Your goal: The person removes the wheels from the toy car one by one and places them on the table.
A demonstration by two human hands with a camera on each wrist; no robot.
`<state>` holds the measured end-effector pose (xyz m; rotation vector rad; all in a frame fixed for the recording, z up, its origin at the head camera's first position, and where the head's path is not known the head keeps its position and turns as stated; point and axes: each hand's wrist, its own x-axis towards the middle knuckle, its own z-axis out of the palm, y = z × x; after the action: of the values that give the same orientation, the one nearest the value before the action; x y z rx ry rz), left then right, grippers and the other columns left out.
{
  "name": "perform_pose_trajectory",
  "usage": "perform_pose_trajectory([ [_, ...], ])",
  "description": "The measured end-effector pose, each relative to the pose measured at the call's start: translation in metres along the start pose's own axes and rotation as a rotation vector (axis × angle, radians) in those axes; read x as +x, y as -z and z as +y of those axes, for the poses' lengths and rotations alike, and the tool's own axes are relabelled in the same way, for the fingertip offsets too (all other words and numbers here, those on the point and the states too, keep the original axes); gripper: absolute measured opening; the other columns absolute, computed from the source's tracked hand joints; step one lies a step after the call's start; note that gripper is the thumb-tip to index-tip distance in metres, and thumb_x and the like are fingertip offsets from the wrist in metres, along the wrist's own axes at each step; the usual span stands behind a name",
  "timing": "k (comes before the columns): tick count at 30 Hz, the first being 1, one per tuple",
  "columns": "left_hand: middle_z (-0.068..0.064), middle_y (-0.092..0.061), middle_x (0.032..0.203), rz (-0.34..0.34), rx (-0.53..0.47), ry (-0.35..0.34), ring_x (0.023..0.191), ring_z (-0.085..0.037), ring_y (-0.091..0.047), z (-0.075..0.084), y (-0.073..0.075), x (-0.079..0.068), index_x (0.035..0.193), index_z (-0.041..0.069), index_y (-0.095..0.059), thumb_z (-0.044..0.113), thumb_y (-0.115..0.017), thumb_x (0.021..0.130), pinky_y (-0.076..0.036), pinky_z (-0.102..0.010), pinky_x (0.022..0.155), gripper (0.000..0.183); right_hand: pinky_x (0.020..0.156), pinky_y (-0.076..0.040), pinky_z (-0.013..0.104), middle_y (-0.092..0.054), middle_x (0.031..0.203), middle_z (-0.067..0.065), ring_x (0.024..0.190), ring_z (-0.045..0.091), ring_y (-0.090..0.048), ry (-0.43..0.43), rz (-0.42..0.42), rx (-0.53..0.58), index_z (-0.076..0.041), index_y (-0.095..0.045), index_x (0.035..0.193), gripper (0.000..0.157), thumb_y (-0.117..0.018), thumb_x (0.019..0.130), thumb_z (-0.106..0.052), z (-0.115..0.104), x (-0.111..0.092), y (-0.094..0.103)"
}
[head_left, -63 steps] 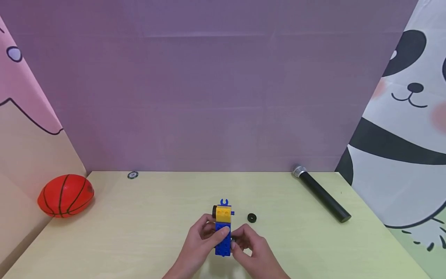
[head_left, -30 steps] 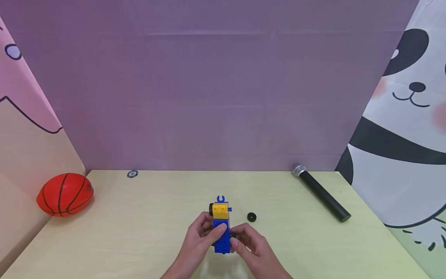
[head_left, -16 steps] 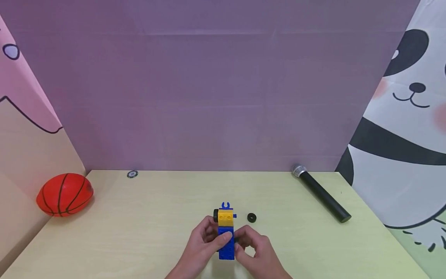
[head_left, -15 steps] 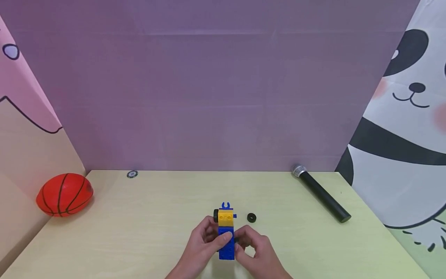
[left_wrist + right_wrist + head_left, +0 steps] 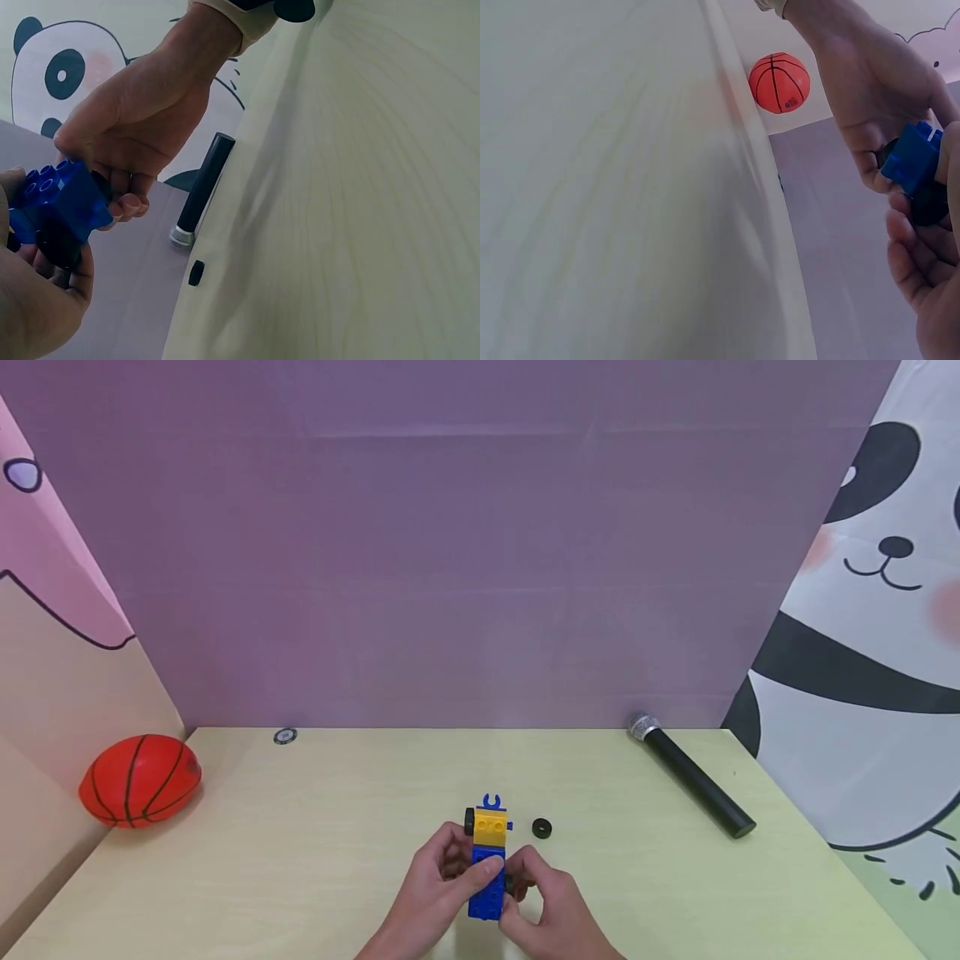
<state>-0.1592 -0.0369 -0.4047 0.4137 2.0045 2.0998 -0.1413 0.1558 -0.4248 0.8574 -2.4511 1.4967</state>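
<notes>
My left hand [image 5: 438,885] grips a toy block car in the head view, thumb across its blue brick [image 5: 486,893]. At its far end, a yellow brick [image 5: 490,828] bears a blue hook-shaped clip, a black wheel [image 5: 469,822] on the left and a bare blue axle stub [image 5: 510,826] on the right. With bent fingers and thumb, my right hand [image 5: 555,906] pinches a black wheel [image 5: 510,883] against the blue brick's right side. Another black wheel [image 5: 58,246] shows on the blue brick in the left wrist view. Whether the pinched wheel is seated is hidden.
A loose black wheel [image 5: 542,828] lies on the table [image 5: 337,827] just beyond my right hand. Farther right lies a microphone [image 5: 693,781]. A red ball with basketball lines [image 5: 141,781] sits at the left edge, and a small round chip [image 5: 285,736] by the back wall.
The toy car and both hands have shifted slightly right and toward me since a second ago. My right thumb sits a little lower on the wheel. The loose wheel has stayed in place.
</notes>
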Motion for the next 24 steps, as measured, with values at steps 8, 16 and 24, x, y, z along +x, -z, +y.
perform_pose_trajectory([
  [8,-0.009,-0.071,0.101,-0.012,-0.012,-0.009,0.093,-0.023,-0.068,-0.001,0.003,0.000,0.119,0.000,-0.057,0.035,-0.067,0.102,-0.053,-0.032,0.091,0.040,0.076,-0.056,0.028,-0.071,0.100,0.002,0.084,0.009,-0.063,0.095,-0.025,-0.032,-0.004,-0.058,0.115,0.023,-0.063,0.094,0.005,0.002,-0.002,0.004],
  [16,-0.011,-0.072,0.113,-0.027,-0.067,-0.007,0.103,-0.025,-0.069,0.000,0.005,-0.002,0.128,0.001,-0.055,0.035,-0.063,0.105,-0.053,-0.041,0.098,0.042,0.086,-0.055,0.029,-0.074,0.112,0.004,0.097,0.014,-0.067,-0.033,-0.049,0.052,-0.002,-0.064,0.122,0.022,-0.047,0.110,-0.009,0.001,-0.001,0.012],
  [24,-0.011,-0.071,0.112,0.001,-0.062,-0.039,0.101,-0.024,-0.068,0.001,0.004,-0.002,0.127,0.001,-0.053,0.031,-0.064,0.105,-0.054,-0.039,0.097,0.038,0.088,-0.053,0.023,-0.069,0.112,0.009,0.094,0.019,-0.067,-0.301,-0.139,0.272,0.002,-0.058,0.126,0.036,-0.045,0.113,-0.029,0.000,0.007,0.010],
])
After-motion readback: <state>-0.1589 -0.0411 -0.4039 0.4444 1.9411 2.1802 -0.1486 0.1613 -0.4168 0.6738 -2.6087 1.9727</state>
